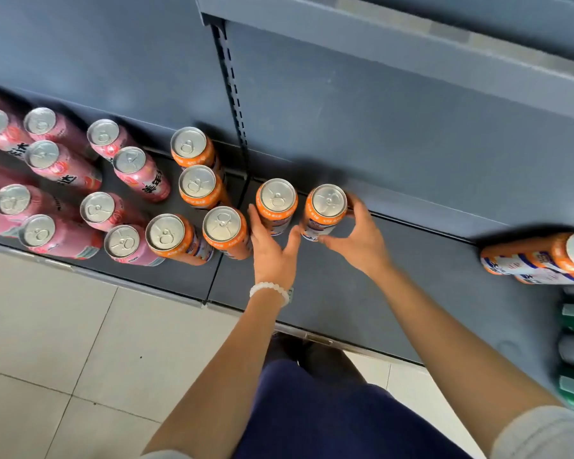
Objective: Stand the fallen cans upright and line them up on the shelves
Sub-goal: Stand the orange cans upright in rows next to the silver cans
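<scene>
Shelf (345, 293): seven orange cans (276, 197)

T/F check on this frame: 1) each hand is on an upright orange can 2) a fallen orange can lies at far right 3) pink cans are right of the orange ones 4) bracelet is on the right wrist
1) Left hand and right hand each curl round an upright orange can: true.
2) A fallen orange can lies at far right: true.
3) False: the pink cans stand left of the orange ones.
4) False: the white bead bracelet is on the left wrist.
</scene>
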